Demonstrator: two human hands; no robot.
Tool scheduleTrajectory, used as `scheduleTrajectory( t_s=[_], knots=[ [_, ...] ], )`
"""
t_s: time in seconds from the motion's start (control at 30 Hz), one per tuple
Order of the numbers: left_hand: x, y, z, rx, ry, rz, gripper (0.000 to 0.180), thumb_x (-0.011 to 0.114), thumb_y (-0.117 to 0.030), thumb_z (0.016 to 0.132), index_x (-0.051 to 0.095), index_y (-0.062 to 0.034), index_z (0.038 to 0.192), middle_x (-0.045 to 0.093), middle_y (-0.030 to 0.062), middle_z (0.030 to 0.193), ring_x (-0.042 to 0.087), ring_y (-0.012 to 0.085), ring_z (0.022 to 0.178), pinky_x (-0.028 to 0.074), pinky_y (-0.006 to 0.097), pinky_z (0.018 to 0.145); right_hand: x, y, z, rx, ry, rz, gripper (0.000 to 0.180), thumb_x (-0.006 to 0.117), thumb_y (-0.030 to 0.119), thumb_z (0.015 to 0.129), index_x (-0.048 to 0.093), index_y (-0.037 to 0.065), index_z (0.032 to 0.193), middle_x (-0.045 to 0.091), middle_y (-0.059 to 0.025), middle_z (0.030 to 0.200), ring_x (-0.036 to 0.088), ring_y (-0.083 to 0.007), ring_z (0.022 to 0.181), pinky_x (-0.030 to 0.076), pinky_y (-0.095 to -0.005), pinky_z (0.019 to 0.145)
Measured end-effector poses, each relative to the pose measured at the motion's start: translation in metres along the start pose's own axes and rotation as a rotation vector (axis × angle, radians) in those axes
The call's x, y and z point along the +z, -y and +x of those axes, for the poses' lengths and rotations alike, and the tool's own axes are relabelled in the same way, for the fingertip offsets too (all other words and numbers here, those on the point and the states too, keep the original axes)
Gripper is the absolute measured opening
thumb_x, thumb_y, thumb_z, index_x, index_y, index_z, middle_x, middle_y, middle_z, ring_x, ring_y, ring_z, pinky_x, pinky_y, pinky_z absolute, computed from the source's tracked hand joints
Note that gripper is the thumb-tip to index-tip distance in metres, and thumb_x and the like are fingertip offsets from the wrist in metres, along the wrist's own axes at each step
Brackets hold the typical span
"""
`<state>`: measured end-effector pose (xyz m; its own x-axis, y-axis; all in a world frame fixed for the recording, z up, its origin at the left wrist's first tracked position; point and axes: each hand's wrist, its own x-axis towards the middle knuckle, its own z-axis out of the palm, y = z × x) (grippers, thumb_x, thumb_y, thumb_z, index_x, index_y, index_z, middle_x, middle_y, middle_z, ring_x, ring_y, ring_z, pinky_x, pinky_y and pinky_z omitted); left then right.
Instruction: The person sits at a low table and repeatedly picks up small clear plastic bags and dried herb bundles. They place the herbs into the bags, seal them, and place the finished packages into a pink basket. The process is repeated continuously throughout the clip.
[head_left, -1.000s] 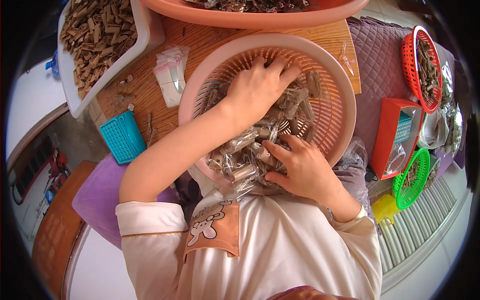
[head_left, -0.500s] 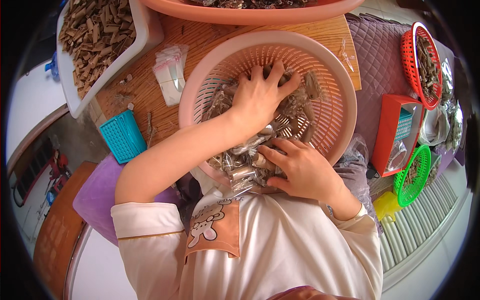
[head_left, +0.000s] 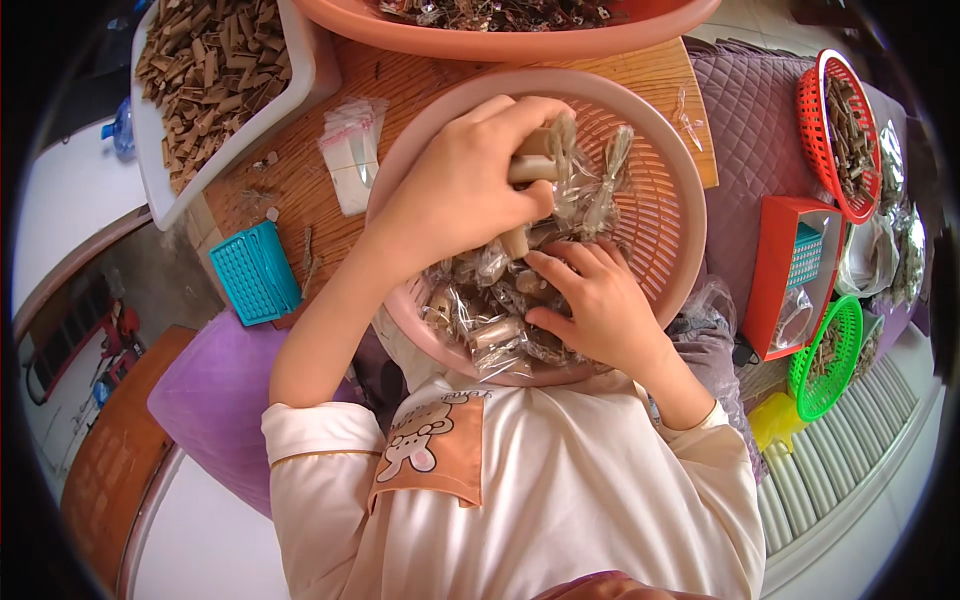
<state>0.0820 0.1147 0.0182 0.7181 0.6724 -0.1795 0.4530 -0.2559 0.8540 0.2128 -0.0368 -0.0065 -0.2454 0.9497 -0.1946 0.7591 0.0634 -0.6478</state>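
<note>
A pink plastic basket (head_left: 672, 170) with slotted sides stands close in front of my body, holding a heap of small tan rolls in twisted clear wrapping. Raised over its left half, my left hand (head_left: 470, 170) curls around several wrapped rolls (head_left: 536, 170), whose crinkled plastic ends stick out to the right of the fingers. My right hand (head_left: 605, 312) lies on the heap at the near right, thumb and fingers apart, touching the wrapped pieces (head_left: 500, 335) beside it. What is under its fingertips is partly hidden.
An orange basin (head_left: 500, 38) sits at the far edge, and a white bin (head_left: 315, 85) of brown pieces at the far left. Clear bags (head_left: 350, 160) and a teal ridged block (head_left: 250, 275) lie left. On the right are a red basket (head_left: 812, 125), red box (head_left: 768, 270) and green basket (head_left: 845, 370).
My left hand has come up out of the heap and toward the left, now gathered around several wrapped rolls. The right hand has shifted slightly forward on the heap.
</note>
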Motion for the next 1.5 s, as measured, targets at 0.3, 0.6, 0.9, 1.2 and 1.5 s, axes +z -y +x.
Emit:
scheduleTrajectory(
  t_s=[0.3, 0.6, 0.9, 1.2, 1.5],
  knots=[
    [-0.04, -0.018, -0.045, -0.167, 0.152, -0.48, 0.045, 0.064, -0.015, 0.061, 0.055, -0.0056, 0.104, 0.048, 0.0035, 0.085, 0.047, 0.0114, 0.08, 0.04, 0.025, 0.073, -0.016, -0.006, 0.0, 0.179, -0.177, 0.289, 0.019, 0.064, 0.012, 0.073, 0.057, 0.002, 0.089, 0.055, -0.0125, 0.08, 0.056, -0.031, 0.07, 0.045, -0.0361, 0.061],
    [0.009, 0.004, -0.061, -0.109, 0.081, -0.061, 0.027, 0.057, -0.015, 0.081, 0.049, -0.0043, 0.105, 0.055, 0.0099, 0.078, 0.054, 0.0224, 0.073, 0.044, 0.031, 0.069, -0.025, -0.007, 0.023, 0.054, -0.496, 0.192, 0.022, 0.06, 0.003, 0.073, 0.056, 0.001, 0.095, 0.056, -0.0142, 0.082, 0.056, -0.0303, 0.072, 0.044, -0.0335, 0.065],
    [0.007, -0.027, -0.079, 0.061, -0.325, 0.292, 0.033, 0.066, -0.018, 0.075, 0.05, -0.0048, 0.101, 0.059, 0.0124, 0.085, 0.057, 0.03, 0.078, 0.045, 0.037, 0.067, -0.045, 0.028, 0.031, 0.106, -0.21, 1.328, 0.061, 0.053, 0.044, 0.083, 0.041, -0.002, 0.12, 0.06, -0.0085, 0.089, 0.058, -0.0131, 0.081, 0.047, -0.0249, 0.07],
    [0.009, -0.019, -0.097, 0.298, -0.564, 0.34, 0.042, 0.07, 0.002, 0.06, 0.061, -0.0066, 0.1, 0.057, 0.0088, 0.094, 0.056, 0.0233, 0.079, 0.047, 0.032, 0.065, -0.064, 0.042, 0.019, 0.261, -0.227, 1.211, 0.037, 0.054, 0.007, 0.085, 0.046, -0.003, 0.119, 0.061, -0.0106, 0.092, 0.06, -0.0114, 0.072, 0.048, -0.022, 0.064],
    [0.022, -0.008, -0.11, 0.422, -0.485, 0.072, 0.027, 0.066, -0.006, 0.067, 0.055, -0.0044, 0.092, 0.057, 0.0046, 0.094, 0.055, 0.0175, 0.082, 0.046, 0.029, 0.067, -0.026, 0.05, 0.042, 0.18, -0.276, 0.716, 0.02, 0.057, 0.001, 0.08, 0.056, 0.0, 0.1, 0.064, -0.0089, 0.078, 0.059, -0.0088, 0.07, 0.046, -0.0225, 0.062]
  ],
)
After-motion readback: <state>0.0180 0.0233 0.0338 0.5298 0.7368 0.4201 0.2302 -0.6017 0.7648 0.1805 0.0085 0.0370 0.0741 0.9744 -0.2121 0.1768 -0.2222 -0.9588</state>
